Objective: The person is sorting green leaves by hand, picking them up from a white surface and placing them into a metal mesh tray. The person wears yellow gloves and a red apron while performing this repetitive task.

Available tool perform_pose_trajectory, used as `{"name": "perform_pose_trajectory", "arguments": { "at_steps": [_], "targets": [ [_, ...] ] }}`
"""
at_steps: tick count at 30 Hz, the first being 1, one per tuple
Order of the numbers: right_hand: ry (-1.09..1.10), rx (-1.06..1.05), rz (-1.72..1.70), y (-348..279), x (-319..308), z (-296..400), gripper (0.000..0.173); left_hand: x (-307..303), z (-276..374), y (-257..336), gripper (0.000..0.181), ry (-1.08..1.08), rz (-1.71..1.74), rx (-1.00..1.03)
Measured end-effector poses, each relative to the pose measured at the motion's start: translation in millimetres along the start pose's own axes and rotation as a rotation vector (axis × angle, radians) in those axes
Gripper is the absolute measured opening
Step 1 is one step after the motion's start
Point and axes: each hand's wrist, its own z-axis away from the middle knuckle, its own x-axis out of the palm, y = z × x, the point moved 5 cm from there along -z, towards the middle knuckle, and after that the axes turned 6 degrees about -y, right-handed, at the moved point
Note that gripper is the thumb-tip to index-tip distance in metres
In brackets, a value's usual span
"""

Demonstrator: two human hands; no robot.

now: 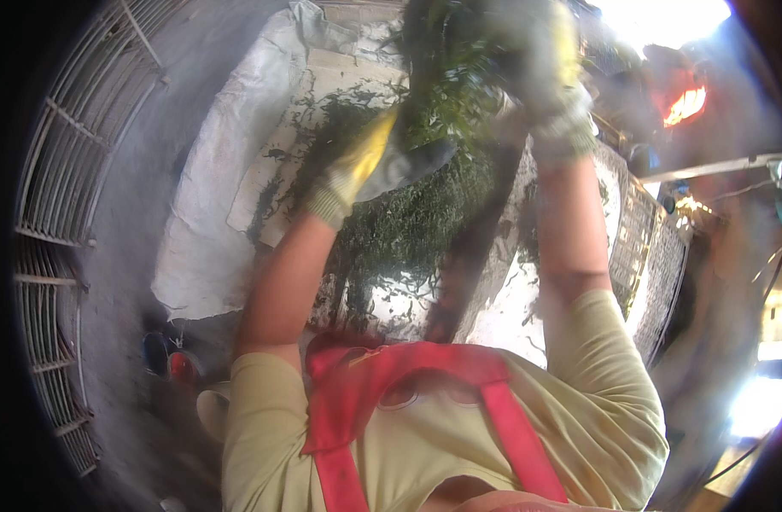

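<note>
Dark green tea-like leaves (404,230) lie heaped over pale sheets in front of me. My left hand (391,157), in a knit work glove with yellow and grey parts, is at the heap's left side, palm turned toward the leaves. A blurred mass of loose leaves (458,96) rises between my two hands. My right hand (538,64), gloved too, reaches to the top of the view on the right of that mass. Motion blur hides its fingers, and whether either hand grips leaves is not clear.
A white woven sheet (205,211) borders the heap on the left. Metal racks (71,128) stand at the far left. Flames (685,105) glow at the upper right, above a metal bar (717,168). A woven tray (647,256) lies beyond my right forearm. A red object (183,367) is at the lower left.
</note>
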Motion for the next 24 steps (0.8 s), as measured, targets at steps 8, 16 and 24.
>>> {"name": "perform_pose_trajectory", "arguments": {
  "at_steps": [8, 16, 24],
  "targets": [
    [-0.156, 0.447, 0.272, 54.5, 22.2, 134.1, 0.053, -34.5, -26.5, -116.1, 0.02, -0.313, 0.157, -0.152],
    [-0.085, 0.489, 0.233, -3.2, 33.6, 178.2, 0.042, 38.6, -36.9, 33.6, 0.028, -0.42, -0.986, 0.568],
    [-0.767, 0.95, 0.139, 58.5, 132.0, 256.6, 0.06, 63.2, -70.4, 119.0, 0.021, -0.429, -0.739, 0.382]
  ]
}}
